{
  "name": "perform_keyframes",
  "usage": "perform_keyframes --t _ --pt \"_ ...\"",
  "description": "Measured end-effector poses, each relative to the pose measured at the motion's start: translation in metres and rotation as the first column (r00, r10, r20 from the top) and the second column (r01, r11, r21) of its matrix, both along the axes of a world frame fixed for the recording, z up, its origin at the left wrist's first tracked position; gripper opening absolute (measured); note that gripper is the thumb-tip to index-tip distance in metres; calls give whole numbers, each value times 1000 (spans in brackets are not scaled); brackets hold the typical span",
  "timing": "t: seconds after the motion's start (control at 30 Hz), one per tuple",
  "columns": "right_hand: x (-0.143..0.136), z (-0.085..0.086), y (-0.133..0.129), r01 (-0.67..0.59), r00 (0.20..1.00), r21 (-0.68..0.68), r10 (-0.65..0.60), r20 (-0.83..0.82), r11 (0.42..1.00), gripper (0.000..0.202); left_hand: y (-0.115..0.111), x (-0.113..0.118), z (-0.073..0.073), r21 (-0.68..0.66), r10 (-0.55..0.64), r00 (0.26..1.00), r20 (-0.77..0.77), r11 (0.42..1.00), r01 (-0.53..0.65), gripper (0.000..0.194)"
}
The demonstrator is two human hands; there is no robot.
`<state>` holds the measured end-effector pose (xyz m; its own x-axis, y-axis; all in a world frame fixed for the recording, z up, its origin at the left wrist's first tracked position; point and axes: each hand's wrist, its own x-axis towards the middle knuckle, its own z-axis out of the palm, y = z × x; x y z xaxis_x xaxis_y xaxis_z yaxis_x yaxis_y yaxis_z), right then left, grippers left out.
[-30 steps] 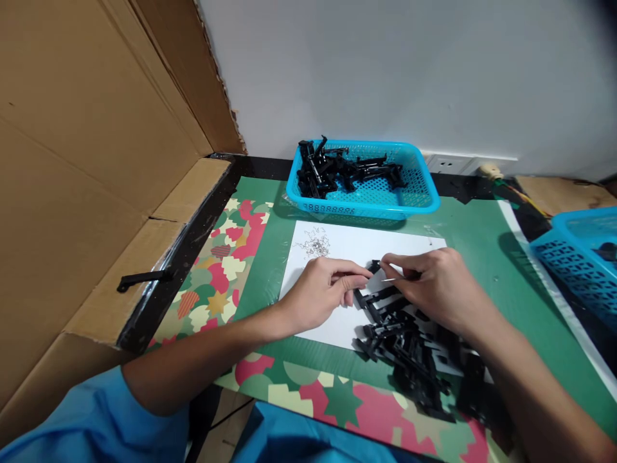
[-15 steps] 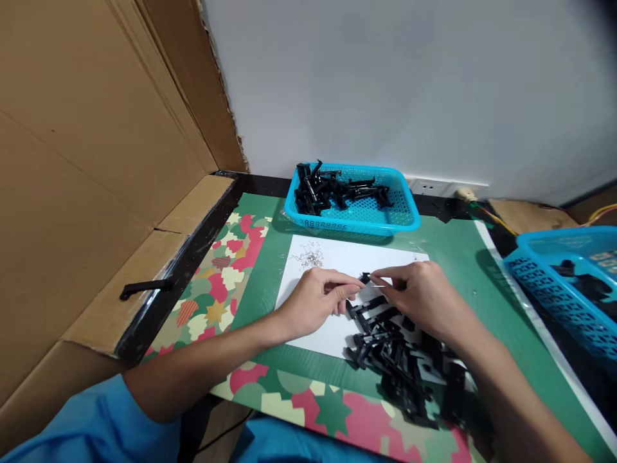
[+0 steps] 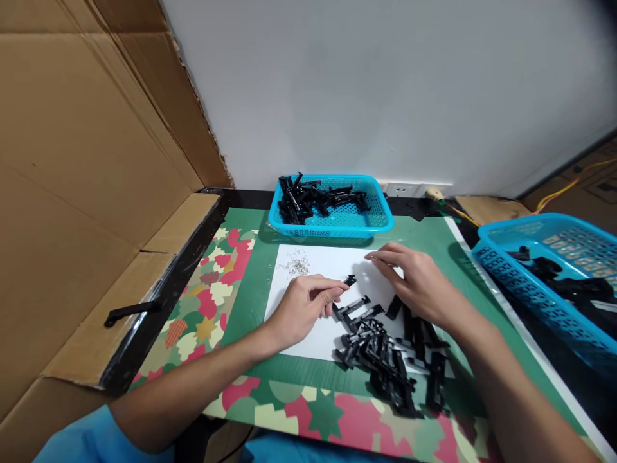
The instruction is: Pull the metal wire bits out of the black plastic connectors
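My left hand (image 3: pixel 308 303) pinches a small black plastic part (image 3: pixel 350 280) between thumb and fingertips, over a white paper sheet (image 3: pixel 274 299). Most of that part is hidden by the fingers. My right hand (image 3: pixel 415 278) is above the sheet's far right side, apart from the left, with thumb and forefinger pressed together. What it holds, if anything, is too small to make out. A heap of long black plastic parts (image 3: pixel 380 350) lies below both hands. On the sheet's far left sits a small pile of thin metal pieces (image 3: pixel 297 265).
A blue basket (image 3: pixel 332 230) with black parts stands by the wall. Another blue basket (image 3: pixel 501 257), also with black parts, is at the right. At left, a black part (image 3: pixel 132 312) lies on a cardboard ledge (image 3: pixel 120 302). A power socket (image 3: pixel 402 189) is on the wall.
My right hand has drawn away from the black part, up and toward the sheet's far edge. My left hand keeps hold of the part. The view has turned slightly right.
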<state>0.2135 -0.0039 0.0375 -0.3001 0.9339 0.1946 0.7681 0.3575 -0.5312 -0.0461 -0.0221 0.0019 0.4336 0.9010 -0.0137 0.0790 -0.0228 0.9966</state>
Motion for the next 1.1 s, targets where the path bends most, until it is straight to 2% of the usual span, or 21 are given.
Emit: perform_keyframes --t 0.1,0.17,0.23,0.3,0.4,0.5,0.83,1.1 --pt "-5 -4 0 66 997 114 -61 -47 991 33 -1 0 1 2 10 1000 -3 1000 -10 33" --pt "-10 -7 -1 131 979 107 -112 -172 986 27 -1 0 0 6 8 1000 -10 1000 -8 33" --pt "-16 -11 -1 171 921 -2 -160 -354 985 27 -1 0 -1 10 1 1000 -18 1000 -1 31" --pt "-22 -15 0 144 826 -157 -206 -525 977 31 -1 -1 -3 9 -4 1000 -12 1000 4 30" --pt "-31 -20 0 65 727 -285 -241 -643 956 32 -1 -1 -3 7 -12 1000 -2 1000 12 29" --pt "-37 -22 0 54 723 -302 -246 -645 952 32 -1 -2 -3 8 -18 1000 2 1000 18 29" --pt "-39 -22 -5 132 796 -238 -246 -553 962 24 1 -2 -3 -11 -26 999 18 1000 26 33" --pt "-39 -22 -6 175 826 -237 -273 -492 956 25 0 -2 2 -8 -42 999 -33 999 42 32"
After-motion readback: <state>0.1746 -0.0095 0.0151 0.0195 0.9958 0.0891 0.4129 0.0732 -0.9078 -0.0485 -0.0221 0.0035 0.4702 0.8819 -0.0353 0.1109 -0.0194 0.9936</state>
